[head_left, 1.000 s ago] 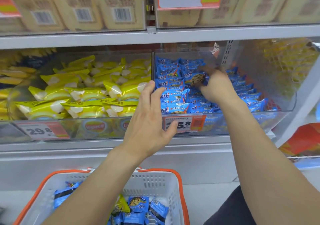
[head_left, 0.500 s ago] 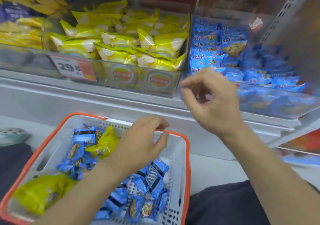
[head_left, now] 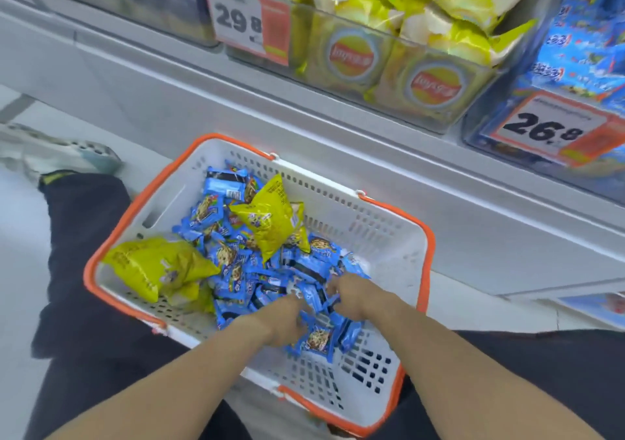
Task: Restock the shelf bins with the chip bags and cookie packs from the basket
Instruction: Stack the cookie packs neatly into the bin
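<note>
A white basket with an orange rim (head_left: 429, 247) sits low in front of me, between my knees. Inside it lies a heap of blue cookie packs (head_left: 230, 257) and two yellow chip bags, one on top (head_left: 270, 219) and one at the left end (head_left: 159, 267). Both my hands are down in the near part of the heap. My left hand (head_left: 284, 319) curls its fingers into several blue packs. Close beside it, my right hand (head_left: 351, 292) grips a blue pack. Above, the clear chip bin (head_left: 399, 77) and the cookie bin (head_left: 575, 67) are both well filled.
A grey shelf ledge (head_left: 304, 128) runs just behind the basket. Price tags reading 29.8 (head_left: 247, 23) and 26.8 (head_left: 548, 128) hang on the bin fronts. My dark trouser leg (head_left: 84, 253) and shoe (head_left: 61, 155) lie left of the basket.
My right hand left the cookie bin and came down into the basket. My left hand dropped from the bin front into the heap. My view tilted from the shelf down to the basket.
</note>
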